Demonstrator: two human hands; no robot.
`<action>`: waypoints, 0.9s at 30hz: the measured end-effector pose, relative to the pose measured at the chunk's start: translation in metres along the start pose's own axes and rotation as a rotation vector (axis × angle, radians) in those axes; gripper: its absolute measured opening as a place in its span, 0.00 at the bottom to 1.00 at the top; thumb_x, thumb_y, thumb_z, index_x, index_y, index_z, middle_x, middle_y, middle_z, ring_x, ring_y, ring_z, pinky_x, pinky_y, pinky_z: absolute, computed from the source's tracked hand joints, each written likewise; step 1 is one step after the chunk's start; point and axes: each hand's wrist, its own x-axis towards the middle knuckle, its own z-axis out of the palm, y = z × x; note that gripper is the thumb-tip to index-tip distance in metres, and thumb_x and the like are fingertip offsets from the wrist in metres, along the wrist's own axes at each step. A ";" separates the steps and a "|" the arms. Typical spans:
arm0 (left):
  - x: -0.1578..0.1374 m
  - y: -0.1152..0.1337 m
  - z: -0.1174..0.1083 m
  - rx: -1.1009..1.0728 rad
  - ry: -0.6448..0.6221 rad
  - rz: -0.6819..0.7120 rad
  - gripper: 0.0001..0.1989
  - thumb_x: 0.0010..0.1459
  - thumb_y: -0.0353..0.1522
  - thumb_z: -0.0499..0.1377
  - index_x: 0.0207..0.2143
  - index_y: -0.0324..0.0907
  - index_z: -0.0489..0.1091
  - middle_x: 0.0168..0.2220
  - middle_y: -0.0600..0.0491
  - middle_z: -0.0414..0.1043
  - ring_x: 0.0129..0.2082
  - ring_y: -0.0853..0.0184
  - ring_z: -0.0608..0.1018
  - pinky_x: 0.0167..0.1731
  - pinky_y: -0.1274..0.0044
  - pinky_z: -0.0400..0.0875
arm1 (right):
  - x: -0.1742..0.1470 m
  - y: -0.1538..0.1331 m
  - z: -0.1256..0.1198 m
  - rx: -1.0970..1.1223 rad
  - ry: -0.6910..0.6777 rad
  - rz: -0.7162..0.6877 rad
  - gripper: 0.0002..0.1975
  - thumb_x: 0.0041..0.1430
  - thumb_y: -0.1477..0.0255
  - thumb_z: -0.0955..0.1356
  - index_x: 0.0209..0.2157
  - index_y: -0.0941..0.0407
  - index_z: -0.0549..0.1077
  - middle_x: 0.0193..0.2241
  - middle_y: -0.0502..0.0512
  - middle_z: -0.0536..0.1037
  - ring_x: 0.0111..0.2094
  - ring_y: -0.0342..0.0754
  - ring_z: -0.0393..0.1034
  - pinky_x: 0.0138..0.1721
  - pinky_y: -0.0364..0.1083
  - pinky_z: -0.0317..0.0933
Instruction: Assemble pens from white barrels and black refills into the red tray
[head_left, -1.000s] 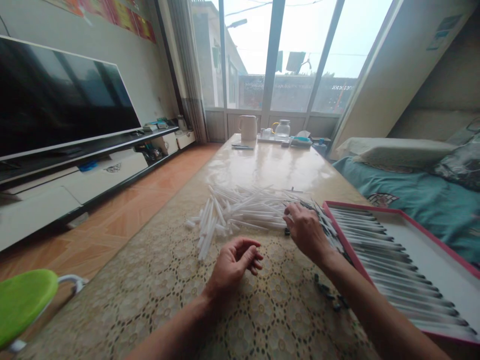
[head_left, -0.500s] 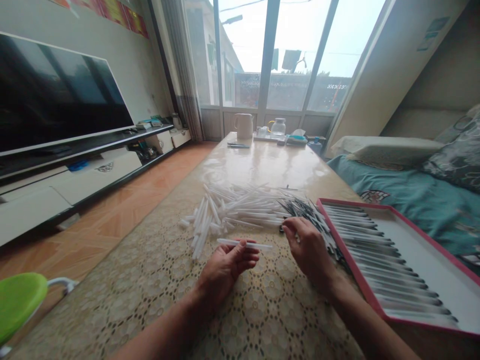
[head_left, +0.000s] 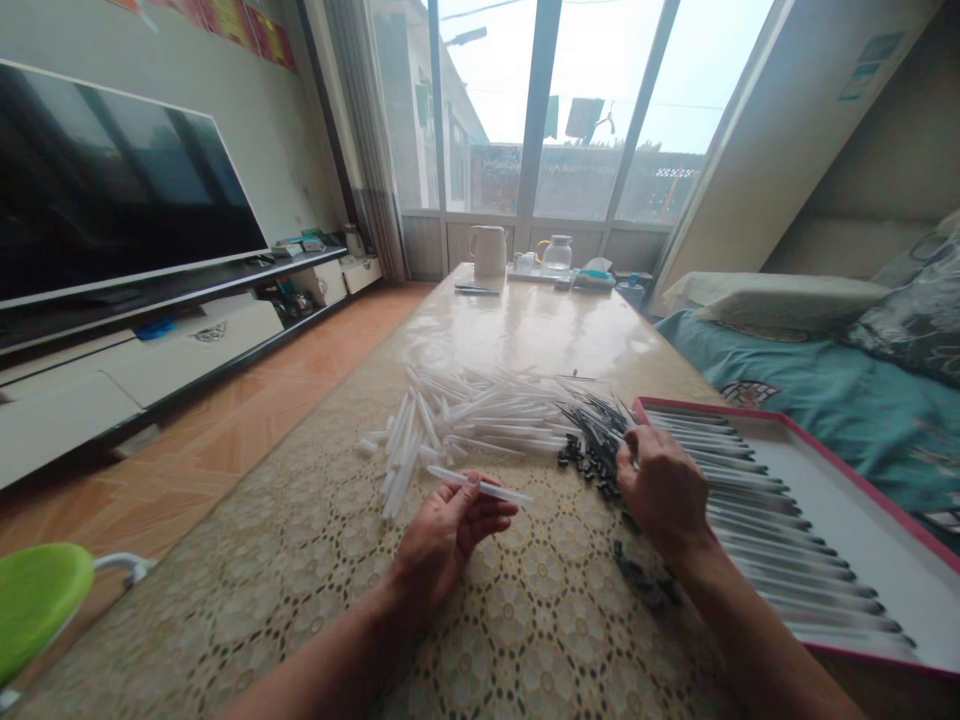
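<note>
My left hand (head_left: 442,535) pinches a white pen barrel (head_left: 510,493) between thumb and fingers, tilted slightly down to the right above the table. Beyond it lies a loose pile of white pen barrels (head_left: 480,408). My right hand (head_left: 666,490) is at the near right side of a heap of dark-tipped pen refills (head_left: 589,415), its fingers curled together. What they pinch is hidden. Small black pen parts (head_left: 583,460) lie in a cluster left of the right hand, and more black pieces (head_left: 637,575) lie below it.
A pink-rimmed box (head_left: 862,500) on the right holds a row of pens (head_left: 780,540). A pitcher (head_left: 489,252), a glass jug (head_left: 556,257) and a tissue pack (head_left: 592,280) stand at the table's far end. A green stool (head_left: 41,610) is at lower left.
My right hand has moved right, from beside the black parts to the refills, uncovering the black pieces. The barrel in my left hand has tilted, its right end lower.
</note>
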 end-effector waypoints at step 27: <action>0.005 0.017 -0.005 -0.135 0.273 0.233 0.05 0.59 0.28 0.53 0.31 0.38 0.66 0.24 0.47 0.77 0.26 0.65 0.81 0.27 0.77 0.76 | -0.025 -0.040 -0.050 1.109 -0.439 0.007 0.07 0.57 0.71 0.61 0.25 0.56 0.63 0.20 0.46 0.63 0.20 0.39 0.56 0.22 0.41 0.53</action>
